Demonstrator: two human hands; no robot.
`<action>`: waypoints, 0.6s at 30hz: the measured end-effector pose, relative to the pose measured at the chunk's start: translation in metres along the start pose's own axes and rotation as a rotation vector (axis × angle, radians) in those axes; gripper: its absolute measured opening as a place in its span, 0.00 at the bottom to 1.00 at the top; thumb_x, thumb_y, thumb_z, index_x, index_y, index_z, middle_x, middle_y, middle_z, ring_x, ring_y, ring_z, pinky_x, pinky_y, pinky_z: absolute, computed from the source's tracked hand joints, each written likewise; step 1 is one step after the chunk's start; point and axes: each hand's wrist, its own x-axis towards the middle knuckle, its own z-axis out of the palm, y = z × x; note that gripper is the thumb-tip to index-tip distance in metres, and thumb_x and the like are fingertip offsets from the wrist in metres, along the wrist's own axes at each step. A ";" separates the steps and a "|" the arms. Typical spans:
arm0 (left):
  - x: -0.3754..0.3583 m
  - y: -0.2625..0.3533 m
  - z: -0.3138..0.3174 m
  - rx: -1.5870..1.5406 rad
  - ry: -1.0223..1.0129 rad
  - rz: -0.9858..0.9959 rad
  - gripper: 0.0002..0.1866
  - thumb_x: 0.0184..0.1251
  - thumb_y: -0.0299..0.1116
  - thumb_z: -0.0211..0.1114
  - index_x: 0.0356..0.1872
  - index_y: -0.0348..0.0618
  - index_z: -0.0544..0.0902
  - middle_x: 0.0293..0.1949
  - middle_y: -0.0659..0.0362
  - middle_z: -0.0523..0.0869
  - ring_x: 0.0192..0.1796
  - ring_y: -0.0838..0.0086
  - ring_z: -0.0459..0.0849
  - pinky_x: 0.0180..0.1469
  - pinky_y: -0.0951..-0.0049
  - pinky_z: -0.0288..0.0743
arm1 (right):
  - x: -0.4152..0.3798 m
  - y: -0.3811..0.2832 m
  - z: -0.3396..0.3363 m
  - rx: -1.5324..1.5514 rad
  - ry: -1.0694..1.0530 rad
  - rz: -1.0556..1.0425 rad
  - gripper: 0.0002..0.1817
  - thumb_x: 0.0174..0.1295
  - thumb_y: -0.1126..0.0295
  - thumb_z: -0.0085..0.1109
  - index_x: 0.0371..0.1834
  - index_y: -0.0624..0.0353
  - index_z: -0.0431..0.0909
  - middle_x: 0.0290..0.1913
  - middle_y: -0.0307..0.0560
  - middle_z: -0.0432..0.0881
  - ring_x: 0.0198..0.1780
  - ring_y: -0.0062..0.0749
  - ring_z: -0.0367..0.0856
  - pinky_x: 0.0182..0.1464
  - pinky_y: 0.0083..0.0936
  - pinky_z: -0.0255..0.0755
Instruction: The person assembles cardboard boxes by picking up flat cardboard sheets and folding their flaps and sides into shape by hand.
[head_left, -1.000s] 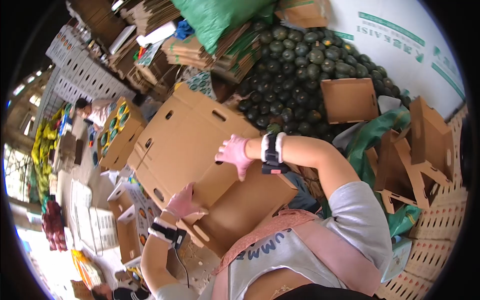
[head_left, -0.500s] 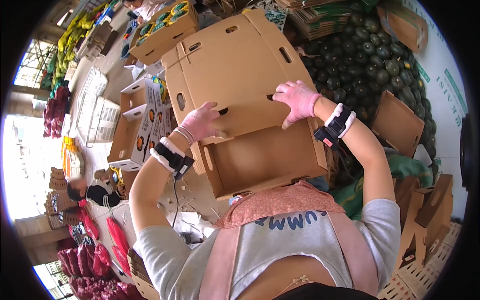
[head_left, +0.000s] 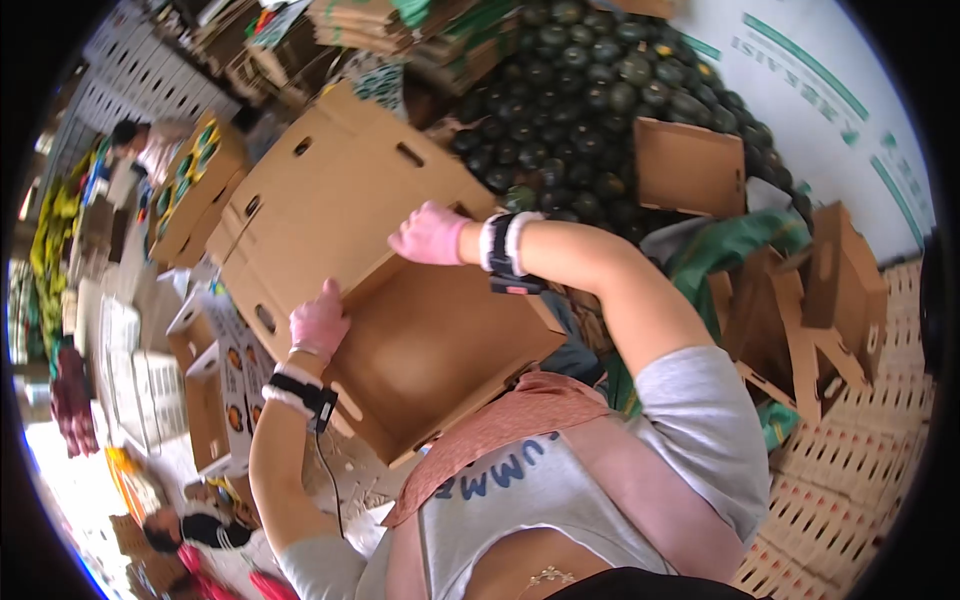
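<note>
A brown cardboard sheet (head_left: 340, 190) with slots, laid out nearly flat, rests behind and partly over an open cardboard box (head_left: 450, 330) in front of my body. My left hand (head_left: 320, 320), in a pink glove, is closed on the sheet's near edge at the left. My right hand (head_left: 430, 233), also gloved in pink, has its fingers curled at the same edge farther right. The box's bare inside shows between my hands and my apron.
Dark green round fruit (head_left: 590, 90) lie heaped beyond the sheet. Empty cardboard boxes (head_left: 840, 290) stand at the right beside green cloth (head_left: 740, 250). White printed boxes (head_left: 225, 380) are on the left. Another person (head_left: 200, 530) is at the lower left.
The view has turned, so the box and sheet appear farther left and tilted. Both hands have gone from spread fingers to curled ones at the sheet's near edge.
</note>
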 end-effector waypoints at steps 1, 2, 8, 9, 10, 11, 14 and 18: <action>0.004 0.006 -0.005 0.016 -0.057 -0.024 0.29 0.51 0.41 0.68 0.51 0.47 0.62 0.35 0.52 0.84 0.38 0.52 0.83 0.39 0.53 0.76 | 0.000 0.001 0.002 0.013 -0.016 -0.005 0.05 0.56 0.68 0.49 0.28 0.55 0.74 0.25 0.46 0.82 0.28 0.39 0.83 0.27 0.33 0.73; 0.005 0.010 -0.012 0.031 -0.117 -0.062 0.31 0.51 0.42 0.68 0.53 0.47 0.62 0.38 0.51 0.83 0.40 0.52 0.83 0.40 0.54 0.76 | 0.000 0.002 0.000 0.027 -0.041 0.005 0.05 0.56 0.68 0.50 0.30 0.56 0.74 0.25 0.46 0.82 0.28 0.39 0.83 0.28 0.35 0.74; -0.039 -0.039 -0.038 -0.372 0.633 0.099 0.47 0.50 0.51 0.70 0.68 0.44 0.57 0.53 0.44 0.73 0.54 0.50 0.72 0.53 0.57 0.70 | -0.079 0.072 -0.050 0.327 -0.194 0.531 0.11 0.56 0.69 0.49 0.41 0.50 0.77 0.35 0.48 0.82 0.40 0.47 0.82 0.39 0.39 0.76; -0.051 -0.046 -0.033 -0.408 0.653 -0.007 0.45 0.52 0.51 0.69 0.66 0.40 0.59 0.52 0.42 0.74 0.52 0.49 0.73 0.53 0.55 0.70 | -0.114 0.090 -0.056 0.333 -0.111 0.690 0.14 0.54 0.65 0.54 0.45 0.50 0.77 0.38 0.49 0.82 0.42 0.45 0.81 0.42 0.39 0.75; -0.061 -0.056 -0.014 -0.356 0.614 -0.121 0.44 0.53 0.53 0.67 0.66 0.38 0.60 0.55 0.42 0.72 0.53 0.49 0.73 0.55 0.55 0.70 | -0.153 0.107 -0.052 0.368 -0.029 0.904 0.18 0.53 0.62 0.59 0.49 0.49 0.77 0.42 0.49 0.82 0.45 0.45 0.80 0.45 0.39 0.74; -0.072 -0.060 0.014 -0.278 0.537 -0.240 0.44 0.53 0.53 0.67 0.65 0.38 0.60 0.56 0.42 0.71 0.54 0.49 0.73 0.55 0.56 0.70 | -0.197 0.126 -0.040 0.382 0.030 1.095 0.22 0.53 0.60 0.61 0.53 0.51 0.75 0.47 0.51 0.81 0.48 0.46 0.79 0.49 0.38 0.73; -0.109 -0.049 0.081 -0.355 0.164 -0.513 0.41 0.53 0.50 0.67 0.64 0.36 0.62 0.61 0.42 0.67 0.59 0.51 0.71 0.59 0.59 0.69 | -0.314 0.153 0.001 0.163 0.374 1.515 0.22 0.54 0.64 0.62 0.53 0.55 0.72 0.49 0.52 0.80 0.50 0.45 0.79 0.52 0.35 0.72; -0.123 -0.025 0.122 -0.674 0.392 -0.627 0.37 0.52 0.45 0.69 0.60 0.34 0.67 0.64 0.44 0.64 0.63 0.54 0.69 0.61 0.64 0.68 | -0.272 0.112 -0.022 -0.198 0.133 1.790 0.39 0.51 0.54 0.63 0.63 0.62 0.58 0.60 0.64 0.66 0.58 0.58 0.66 0.60 0.44 0.63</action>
